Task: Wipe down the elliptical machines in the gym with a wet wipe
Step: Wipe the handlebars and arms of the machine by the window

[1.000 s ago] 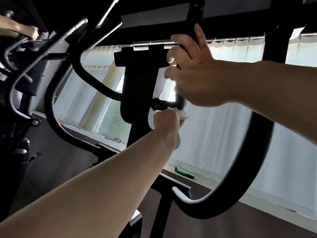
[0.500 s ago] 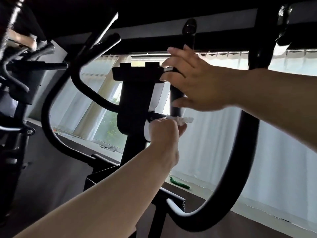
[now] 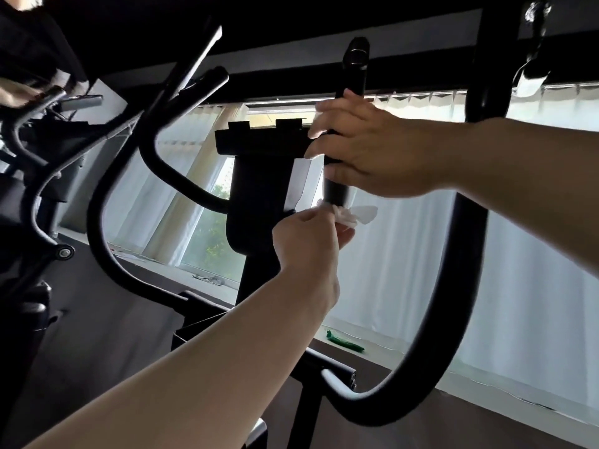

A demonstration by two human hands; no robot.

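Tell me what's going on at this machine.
A person is cleaning an elliptical machine. The right hand grips the upright black handle, steadying it. The left hand pinches a crumpled white wipe right at the lower end of that handle, beside the centre column. The wiping is under way, not finished.

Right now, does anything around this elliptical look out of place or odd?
One thing: a green object lies loose on the floor by the white curtains; what it is I cannot tell. The wet wipe in the left hand and the upright handle in the right hand look normal.
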